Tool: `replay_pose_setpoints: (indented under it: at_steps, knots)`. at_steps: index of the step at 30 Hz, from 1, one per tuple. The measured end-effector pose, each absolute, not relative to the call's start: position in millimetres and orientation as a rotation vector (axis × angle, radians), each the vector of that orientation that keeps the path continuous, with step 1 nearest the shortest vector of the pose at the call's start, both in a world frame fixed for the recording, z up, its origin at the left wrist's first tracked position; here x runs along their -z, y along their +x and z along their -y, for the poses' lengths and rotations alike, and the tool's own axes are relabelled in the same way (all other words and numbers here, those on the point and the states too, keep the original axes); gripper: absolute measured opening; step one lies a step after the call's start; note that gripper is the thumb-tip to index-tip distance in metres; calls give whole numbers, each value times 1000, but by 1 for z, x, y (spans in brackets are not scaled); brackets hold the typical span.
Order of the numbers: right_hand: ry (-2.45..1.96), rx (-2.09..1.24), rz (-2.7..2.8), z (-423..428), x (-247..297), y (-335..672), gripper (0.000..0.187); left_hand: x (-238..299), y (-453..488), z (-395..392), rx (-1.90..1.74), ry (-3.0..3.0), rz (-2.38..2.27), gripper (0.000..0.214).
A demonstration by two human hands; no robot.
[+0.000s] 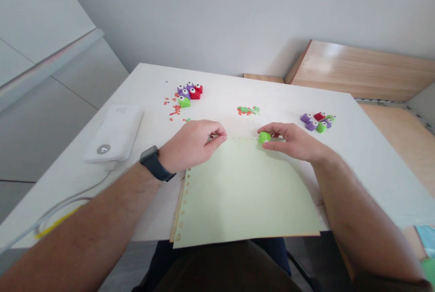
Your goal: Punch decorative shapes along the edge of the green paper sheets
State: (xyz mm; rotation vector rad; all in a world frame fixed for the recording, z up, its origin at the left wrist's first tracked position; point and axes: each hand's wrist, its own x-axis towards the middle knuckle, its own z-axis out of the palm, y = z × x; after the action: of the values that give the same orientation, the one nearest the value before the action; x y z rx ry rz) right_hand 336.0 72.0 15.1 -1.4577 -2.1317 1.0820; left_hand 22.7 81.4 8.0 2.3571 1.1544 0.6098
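Green craft punch (264, 137) sits on the top edge of a pale green paper sheet (244, 192) in the head view, its moulded plastic body pinched between the thumb and fingers of the right hand (295, 141). The left hand (190, 145) is curled and pinches the same edge, apparently to steady the thin sheet against the punch. Small punched shapes run along the top and left margins. The sheet overhangs the near edge of the white counter (238, 88). A left cluster of punches (188, 94) and a right cluster of punches (317, 122), in purple, red and green, stand well apart, within reach of either hand. Between them lies a small heap of green and red paper scraps (248, 110).
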Motion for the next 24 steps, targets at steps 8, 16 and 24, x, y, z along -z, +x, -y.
replay_pose_setpoints:
  at_steps: [8, 16, 24]
  knots:
    - [-1425, -1121, 2146, -70, -19, 332, 36, -7, 23, -81, -640, 2363, -1141, 18]
    - [-1423, -1133, 2156, -70, -18, 331, 33, -7, 24, -80, -629, 2363, -1149, 19]
    - [-1434, -1098, 2151, -70, -18, 329, 31, -8, 24, -80, -626, 2349, -1150, 20]
